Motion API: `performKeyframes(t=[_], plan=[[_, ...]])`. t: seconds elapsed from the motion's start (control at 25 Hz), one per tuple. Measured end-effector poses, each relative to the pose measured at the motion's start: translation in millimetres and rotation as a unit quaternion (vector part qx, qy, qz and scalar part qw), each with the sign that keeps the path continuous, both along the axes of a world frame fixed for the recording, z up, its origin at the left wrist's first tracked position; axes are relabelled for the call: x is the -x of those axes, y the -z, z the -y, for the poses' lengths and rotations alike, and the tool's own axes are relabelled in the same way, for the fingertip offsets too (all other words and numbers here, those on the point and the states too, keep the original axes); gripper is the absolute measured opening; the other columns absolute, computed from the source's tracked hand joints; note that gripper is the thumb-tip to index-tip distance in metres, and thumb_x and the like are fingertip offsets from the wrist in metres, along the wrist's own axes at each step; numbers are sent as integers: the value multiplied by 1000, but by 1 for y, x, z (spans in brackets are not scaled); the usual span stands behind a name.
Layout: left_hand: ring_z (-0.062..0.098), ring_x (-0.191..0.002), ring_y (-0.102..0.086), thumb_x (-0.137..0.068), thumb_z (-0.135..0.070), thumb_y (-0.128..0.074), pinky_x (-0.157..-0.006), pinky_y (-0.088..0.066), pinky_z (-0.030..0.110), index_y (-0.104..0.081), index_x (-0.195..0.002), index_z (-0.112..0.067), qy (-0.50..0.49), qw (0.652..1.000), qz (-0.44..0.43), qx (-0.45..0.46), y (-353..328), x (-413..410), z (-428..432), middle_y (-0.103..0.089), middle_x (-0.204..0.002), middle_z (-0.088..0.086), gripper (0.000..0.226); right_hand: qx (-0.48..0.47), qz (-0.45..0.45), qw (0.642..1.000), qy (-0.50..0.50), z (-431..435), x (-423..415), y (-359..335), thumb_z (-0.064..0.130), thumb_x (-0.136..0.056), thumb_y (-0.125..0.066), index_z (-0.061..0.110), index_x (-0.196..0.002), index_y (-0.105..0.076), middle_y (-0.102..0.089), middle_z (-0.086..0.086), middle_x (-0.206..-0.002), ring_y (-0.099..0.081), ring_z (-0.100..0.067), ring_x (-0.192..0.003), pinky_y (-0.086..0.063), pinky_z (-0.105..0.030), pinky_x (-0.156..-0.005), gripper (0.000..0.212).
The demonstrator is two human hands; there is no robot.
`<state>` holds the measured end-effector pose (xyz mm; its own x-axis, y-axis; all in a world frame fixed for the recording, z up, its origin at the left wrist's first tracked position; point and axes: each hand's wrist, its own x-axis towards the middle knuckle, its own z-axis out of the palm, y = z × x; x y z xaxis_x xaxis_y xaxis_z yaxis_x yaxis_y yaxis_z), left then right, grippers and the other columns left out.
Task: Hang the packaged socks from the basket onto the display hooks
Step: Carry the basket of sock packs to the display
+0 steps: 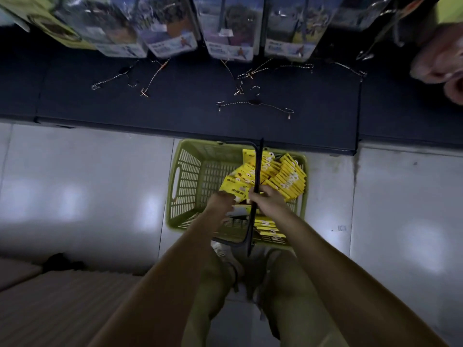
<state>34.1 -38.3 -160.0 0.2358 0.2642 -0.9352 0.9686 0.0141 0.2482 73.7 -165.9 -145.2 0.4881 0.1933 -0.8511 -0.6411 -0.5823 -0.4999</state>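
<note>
A green plastic basket (185, 181) stands on the floor in front of me, its black handle (256, 186) raised across the middle. Several yellow sock packages (288, 179) are piled in its right half. Both my hands reach down into it. My left hand (221, 204) is closed on a sock package with a pale face (238, 211) near the basket's centre. My right hand (269, 201) is just right of the handle, its fingers down on the yellow packages; whether it grips one I cannot tell.
A dark shelf base (188, 101) lies beyond the basket with several loose wire clip hangers (254, 103) on it. Packaged goods (230, 33) hang on hooks above. The floor is pale tile (75, 191). A ribbed mat (62, 304) is at lower left.
</note>
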Motion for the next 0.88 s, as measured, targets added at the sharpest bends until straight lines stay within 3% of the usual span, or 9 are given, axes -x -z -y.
performKeyframes(t=[0.12, 0.2, 0.28, 0.36, 0.48, 0.56, 0.72, 0.88], plan=[[30, -118, -52, -96, -14, -45, -77, -45, 31, -47, -132, -2, 73, 997, 6, -8, 17, -18, 28, -51, -134, 15, 37, 10, 12, 999, 33, 24, -5, 5, 29, -90, -59, 14, -98, -61, -64, -6, -94, -60, -22, -87, -47, -35, -78, 17], [31, -107, -53, -93, -19, -51, -76, -39, 29, -41, -138, -7, 65, 998, 18, 16, 22, -24, 45, -52, -130, 15, 48, 21, 23, 997, 73, 36, -4, 8, 25, -90, -58, 14, -92, -62, -64, -7, -88, -62, -22, -81, -49, -36, -78, 12], [29, -89, -56, -90, -20, -54, -69, -37, 29, -44, -132, -7, 63, 997, 44, 2, 18, -26, 50, -59, -113, 16, 46, 10, 12, 992, 127, 41, -3, 7, 21, -90, -57, 14, -88, -61, -64, -6, -82, -64, -18, -70, -51, -32, -71, 8], [32, -94, -59, -89, -22, -53, -68, -38, 30, -49, -124, -6, 49, 996, 60, -45, 9, -21, 44, -63, -110, 16, 39, 3, -6, 990, 142, 38, -4, 0, 19, -90, -57, 14, -88, -61, -63, -7, -80, -63, -17, -68, -52, -28, -66, 7], [34, -100, -60, -90, -22, -50, -72, -40, 30, -58, -112, -3, 0, 989, 64, -135, -24, -7, 16, -64, -109, 18, 30, 35, -25, 993, 107, 27, -4, -20, 24, -89, -59, 14, -105, -61, -63, -10, -87, -63, -26, -82, -53, -41, -83, 19], [36, -98, -60, -90, -22, -49, -73, -43, 32, -61, -106, -1, -30, 983, 59, -169, -52, 3, -5, -65, -106, 21, 29, 50, -47, 989, 134, 24, -3, -41, 21, -90, -59, 11, -110, -58, -59, -9, -77, -60, -24, -70, -52, -39, -76, 23], [35, -95, -62, -91, -21, -49, -75, -48, 36, -62, -106, -3, -51, 983, 70, -160, -117, 21, -26, -67, -102, 18, 27, 69, -74, 986, 130, 36, -4, -102, 23, -91, -58, 14, -100, -59, -62, -8, -75, -63, -22, -68, -54, -36, -71, 13], [31, -87, -63, -95, -25, -46, -64, -43, 30, -63, -102, -2, -103, 980, 93, -140, -186, 52, -45, -66, -88, 13, 28, 78, -66, 991, 89, 20, 7, -178, 25, -89, -61, 15, -84, -61, -67, -5, -69, -66, -19, -68, -51, -29, -62, 12]])
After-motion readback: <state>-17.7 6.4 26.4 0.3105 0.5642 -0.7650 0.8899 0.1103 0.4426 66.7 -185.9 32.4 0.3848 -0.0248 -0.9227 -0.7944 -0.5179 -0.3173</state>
